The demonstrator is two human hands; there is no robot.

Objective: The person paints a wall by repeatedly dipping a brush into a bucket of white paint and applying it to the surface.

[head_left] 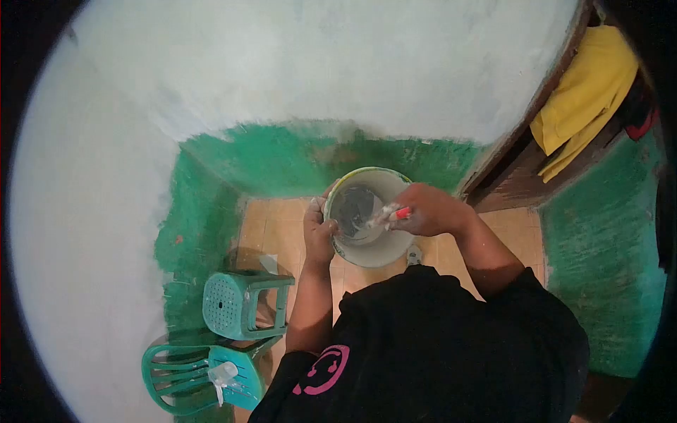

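Observation:
My left hand (319, 229) grips the near-left rim of a pale plastic bucket (384, 250), holding it up in front of me. Grey-white paste coats the inside of the bucket. My right hand (423, 210) is closed around a tool with a red handle (402, 212), and its smeared end reaches down into the bucket. Both hands are spattered with the pale paste. The tool's working end is partly hidden by the paste.
A white-coated wall (282, 63) with a green lower band (296, 158) stands ahead and to the left. A green plastic stool (243, 303) and a green plastic chair (201, 377) sit at lower left on tan floor tiles (275, 225). A yellow cloth (585, 99) hangs on a wooden door frame at upper right.

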